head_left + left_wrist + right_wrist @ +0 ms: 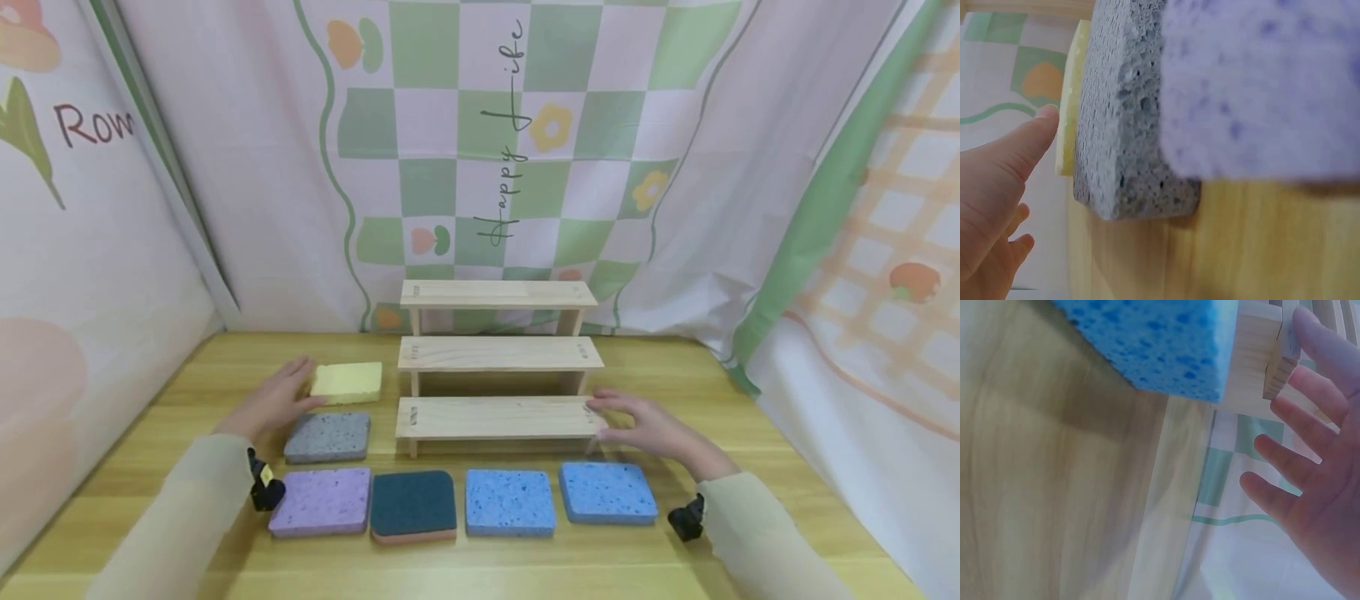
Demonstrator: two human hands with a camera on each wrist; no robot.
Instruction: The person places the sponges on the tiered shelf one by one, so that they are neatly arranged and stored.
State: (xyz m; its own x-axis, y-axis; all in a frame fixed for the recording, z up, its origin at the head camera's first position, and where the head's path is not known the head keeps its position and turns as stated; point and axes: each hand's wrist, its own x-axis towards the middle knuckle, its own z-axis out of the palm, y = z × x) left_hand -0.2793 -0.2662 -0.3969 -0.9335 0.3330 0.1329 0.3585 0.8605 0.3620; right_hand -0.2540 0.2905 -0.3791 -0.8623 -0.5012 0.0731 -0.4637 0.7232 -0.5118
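Yellow rectangular sponge (347,383): flat on wood-grain surface (480,575), left of pale wooden three-tier stand (498,353). Probably light, soft; pinch gently across long edges. Left grip (272,398): apart, at its left end. Right grip (651,425): apart, at stand's lowest tier.

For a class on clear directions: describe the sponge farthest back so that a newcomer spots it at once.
Find the three-step wooden stand on the table. To its left, beside the left hand, lies the yellow sponge, just behind the gray sponge. It is the only yellow one of six.
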